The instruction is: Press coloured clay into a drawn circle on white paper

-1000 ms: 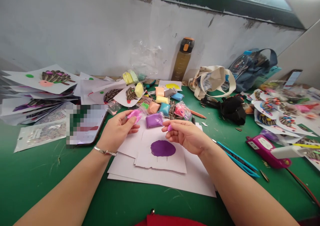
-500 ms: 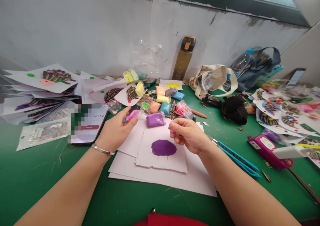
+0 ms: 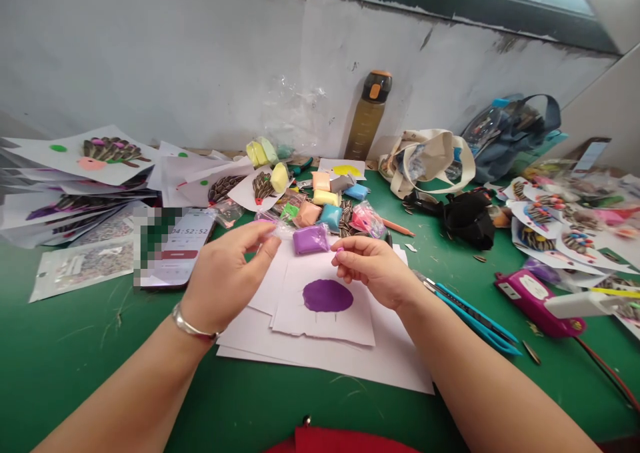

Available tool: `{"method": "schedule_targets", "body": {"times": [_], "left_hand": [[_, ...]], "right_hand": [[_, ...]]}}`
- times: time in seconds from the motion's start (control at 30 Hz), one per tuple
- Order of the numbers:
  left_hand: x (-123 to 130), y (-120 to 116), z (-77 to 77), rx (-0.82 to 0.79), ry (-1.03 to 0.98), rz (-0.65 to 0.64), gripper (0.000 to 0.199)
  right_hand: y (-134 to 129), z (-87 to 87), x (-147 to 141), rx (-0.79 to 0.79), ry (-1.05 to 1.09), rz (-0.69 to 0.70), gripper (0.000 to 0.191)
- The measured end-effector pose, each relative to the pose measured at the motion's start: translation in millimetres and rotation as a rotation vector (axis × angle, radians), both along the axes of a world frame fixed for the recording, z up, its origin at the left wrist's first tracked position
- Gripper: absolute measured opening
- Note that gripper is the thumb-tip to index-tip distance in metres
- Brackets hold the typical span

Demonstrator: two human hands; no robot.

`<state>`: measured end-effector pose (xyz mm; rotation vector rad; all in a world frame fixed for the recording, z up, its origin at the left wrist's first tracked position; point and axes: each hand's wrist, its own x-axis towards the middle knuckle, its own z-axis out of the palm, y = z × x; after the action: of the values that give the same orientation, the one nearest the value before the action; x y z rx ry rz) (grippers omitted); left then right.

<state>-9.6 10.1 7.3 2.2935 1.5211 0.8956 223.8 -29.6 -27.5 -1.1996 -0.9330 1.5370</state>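
The left hand (image 3: 227, 273) and right hand (image 3: 373, 269) are apart, raised just above the work. The left fingertips (image 3: 261, 228) pinch a clear plastic packet (image 3: 267, 221) of what appears to be pink modelling clay; the fingers partly hide it, so its contents cannot be confirmed. The right thumb and forefinger (image 3: 334, 256) are closed on a small pink clay piece (image 3: 339, 249), held up clear of the paper. Directly below and between the hands, a purple clay disc (image 3: 327, 295) lies on a white card (image 3: 320, 326), which rests on a stack of white paper (image 3: 320, 366), a position both hands can reach. A purple clay packet (image 3: 311, 239) lies just beyond the card, beside other coloured clay packets (image 3: 320, 199) and loose sunflower seeds (image 3: 345, 221), all kept close at hand. A phone (image 3: 193, 236) lies left of the stack on the green work mat (image 3: 100, 373), and blue-handled scissors (image 3: 475, 321) lie to its right.
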Motion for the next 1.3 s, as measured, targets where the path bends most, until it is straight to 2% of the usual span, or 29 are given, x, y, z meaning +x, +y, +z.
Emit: {"method": "schedule_targets", "body": {"times": [0.1, 0.3, 0.4, 0.43, 0.5, 0.6, 0.7, 0.77, 0.83, 0.93, 1.03, 1.17, 1.23, 1.3], "left_hand": [[7.4, -5.5, 0.3, -0.097, -0.039, -0.059, 0.029], [10.7, -6.6, -0.8, -0.161, 0.0, -0.126, 0.025], [11.5, -6.5, 0.2, -0.23, -0.003, -0.155, 0.027], [12.2, -6.9, 0.4, -0.26, -0.011, -0.171, 0.027], [14.0, -8.2, 0.4, -0.318, -0.037, -0.201, 0.028], [16.4, -10.0, -0.8, -0.41, -0.1, -0.232, 0.029], [17.5, -10.5, -2.8, -0.522, -0.187, -0.252, 0.03], [18.2, -10.6, -4.7, -0.597, -0.251, -0.258, 0.031], [19.6, -11.2, -6.8, -0.688, -0.351, -0.268, 0.032], [23.4, -13.7, -9.9, -0.897, -0.566, -0.322, 0.033], [27.7, -16.7, -11.8, -1.08, -0.727, -0.372, 0.035], [30.6, -18.7, -12.4, -1.141, -0.855, -0.356, 0.039], [30.7, -18.7, -12.4, -1.136, -0.899, -0.333, 0.042], [30.1, -18.0, -12.3, -1.115, -0.909, -0.314, 0.043]], "right_hand": [[-0.6, 1.7, -1.2, 0.014, -0.036, -0.002, 0.021], [-3.9, 6.5, -4.9, 0.054, -0.16, -0.002, 0.032], [-4.8, 6.5, -7.6, 0.093, -0.129, 0.029, 0.021], [-5.0, 6.2, -8.5, 0.108, -0.117, 0.035, 0.022], [-5.5, 6.1, -9.8, 0.134, -0.134, 0.033, 0.027], [-7.7, 8.3, -11.1, 0.165, -0.253, 0.028, 0.017], [-11.4, 12.4, -13.3, 0.18, -0.362, 0.025, 0.025], [-14.1, 14.0, -16.1, 0.215, -0.408, 0.012, 0.022], [-16.8, 13.7, -19.9, 0.267, -0.414, 0.006, 0.013], [-20.6, 10.6, -26.0, 0.373, -0.436, 0.011, 0.023], [-23.5, 7.2, -30.6, 0.572, -0.66, 0.023, 0.028], [-25.0, 3.1, -34.3, 0.839, -1.005, 0.011, 0.035], [-25.2, 1.5, -34.8, 0.861, -1.021, 0.003, 0.039], [-25.0, 1.4, -32.6, 0.819, -0.94, 0.002, 0.045]]}}
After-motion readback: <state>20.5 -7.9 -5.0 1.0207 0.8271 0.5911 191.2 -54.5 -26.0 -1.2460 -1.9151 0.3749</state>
